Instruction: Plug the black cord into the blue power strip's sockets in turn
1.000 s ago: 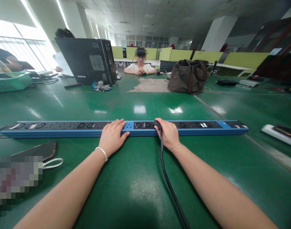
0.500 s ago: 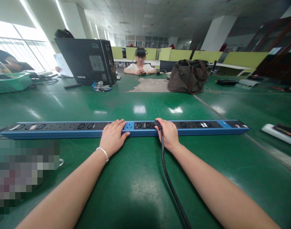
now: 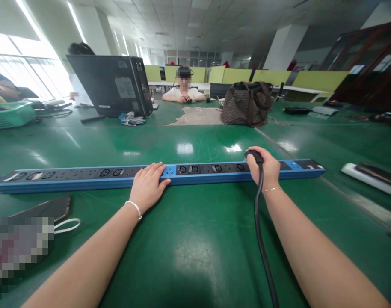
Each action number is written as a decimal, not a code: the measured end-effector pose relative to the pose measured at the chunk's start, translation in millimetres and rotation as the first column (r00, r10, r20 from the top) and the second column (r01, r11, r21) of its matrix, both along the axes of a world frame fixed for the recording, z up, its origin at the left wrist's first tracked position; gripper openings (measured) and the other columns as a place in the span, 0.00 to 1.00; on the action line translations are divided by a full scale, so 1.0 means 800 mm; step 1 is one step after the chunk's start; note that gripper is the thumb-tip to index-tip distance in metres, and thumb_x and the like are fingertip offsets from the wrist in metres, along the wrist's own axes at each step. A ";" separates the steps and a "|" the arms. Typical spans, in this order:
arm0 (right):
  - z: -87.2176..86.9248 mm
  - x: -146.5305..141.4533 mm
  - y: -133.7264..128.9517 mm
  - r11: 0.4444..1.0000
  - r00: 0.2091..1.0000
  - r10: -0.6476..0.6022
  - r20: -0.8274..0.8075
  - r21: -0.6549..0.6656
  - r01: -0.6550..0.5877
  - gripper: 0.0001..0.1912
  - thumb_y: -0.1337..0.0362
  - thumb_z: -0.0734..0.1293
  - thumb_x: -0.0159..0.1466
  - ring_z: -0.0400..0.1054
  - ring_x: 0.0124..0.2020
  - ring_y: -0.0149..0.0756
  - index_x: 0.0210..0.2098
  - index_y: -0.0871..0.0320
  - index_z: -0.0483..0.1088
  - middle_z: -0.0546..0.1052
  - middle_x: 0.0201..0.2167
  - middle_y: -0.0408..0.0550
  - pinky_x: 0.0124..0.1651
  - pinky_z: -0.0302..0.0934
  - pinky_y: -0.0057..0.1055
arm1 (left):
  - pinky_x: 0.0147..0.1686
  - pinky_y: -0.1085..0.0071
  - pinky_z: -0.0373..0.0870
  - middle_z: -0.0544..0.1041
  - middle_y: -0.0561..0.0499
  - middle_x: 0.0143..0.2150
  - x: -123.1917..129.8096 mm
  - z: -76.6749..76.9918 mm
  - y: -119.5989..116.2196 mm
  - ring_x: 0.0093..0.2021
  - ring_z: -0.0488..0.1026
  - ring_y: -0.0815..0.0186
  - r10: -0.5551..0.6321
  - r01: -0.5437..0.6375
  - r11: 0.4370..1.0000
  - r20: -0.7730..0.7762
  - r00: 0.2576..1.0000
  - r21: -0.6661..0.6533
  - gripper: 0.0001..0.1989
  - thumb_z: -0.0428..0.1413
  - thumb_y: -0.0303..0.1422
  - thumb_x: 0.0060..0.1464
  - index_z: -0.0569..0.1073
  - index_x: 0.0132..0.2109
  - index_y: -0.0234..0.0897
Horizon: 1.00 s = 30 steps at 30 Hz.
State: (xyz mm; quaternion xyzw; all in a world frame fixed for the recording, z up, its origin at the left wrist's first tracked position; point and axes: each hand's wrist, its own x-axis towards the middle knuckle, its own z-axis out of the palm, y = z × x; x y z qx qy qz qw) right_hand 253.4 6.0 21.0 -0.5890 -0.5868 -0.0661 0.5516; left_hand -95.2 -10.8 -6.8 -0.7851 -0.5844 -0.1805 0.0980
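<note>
A long blue and black power strip lies across the green table, with several sockets along its top. My left hand rests over the strip left of the middle, beside a blue socket section, its fingers together on the top and the thumb along the front side. Farther right, my right hand grips a black plug just above the strip. From that plug a thick black cable runs down toward the table's near edge. The plug's front end is partly hidden by my fingers.
At the left lie a phone and a blurred item with a white loop. A black computer case, gloves, a green basket and a brown bag stand farther back. A white object lies right. People sit beyond.
My right hand has moved right along the strip and up with the plug, uncovering sockets near the middle. My left hand stays on the strip. The whole view has shifted slightly.
</note>
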 end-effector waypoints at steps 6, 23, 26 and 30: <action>-0.023 0.055 0.003 0.998 0.994 0.015 -0.109 -0.056 -0.021 0.21 0.50 0.58 0.62 0.73 0.41 0.42 0.41 0.58 0.74 0.79 0.37 0.51 0.48 0.65 0.39 | 0.58 0.53 0.57 0.67 0.43 0.61 -0.001 0.001 0.000 0.62 0.61 0.54 -0.001 0.001 1.000 -0.005 1.000 -0.001 0.25 0.44 0.44 0.59 0.64 0.59 0.38; -0.030 0.060 -0.004 0.959 0.989 0.088 0.122 -0.278 -0.051 0.19 0.54 0.59 0.62 0.72 0.45 0.44 0.43 0.55 0.74 0.78 0.43 0.49 0.49 0.64 0.39 | 0.57 0.55 0.59 0.67 0.43 0.61 -0.001 0.001 0.000 0.61 0.62 0.54 -0.009 0.009 1.000 -0.031 0.999 0.020 0.25 0.45 0.44 0.59 0.64 0.59 0.37; -0.029 0.061 -0.008 0.955 0.978 0.086 0.192 -0.296 -0.026 0.19 0.54 0.58 0.62 0.72 0.43 0.44 0.44 0.54 0.74 0.79 0.42 0.49 0.46 0.65 0.38 | 0.57 0.55 0.58 0.67 0.44 0.61 -0.001 0.001 0.000 0.61 0.62 0.54 -0.005 0.006 1.000 -0.034 0.999 0.025 0.25 0.45 0.44 0.59 0.65 0.58 0.37; -0.025 0.059 -0.010 0.948 0.950 0.114 0.289 -0.317 -0.018 0.19 0.56 0.58 0.62 0.73 0.42 0.43 0.46 0.54 0.73 0.79 0.42 0.49 0.46 0.66 0.37 | 0.57 0.56 0.58 0.67 0.43 0.61 -0.001 0.000 0.000 0.61 0.62 0.55 -0.003 0.003 1.000 -0.038 0.999 0.025 0.25 0.44 0.44 0.59 0.64 0.58 0.37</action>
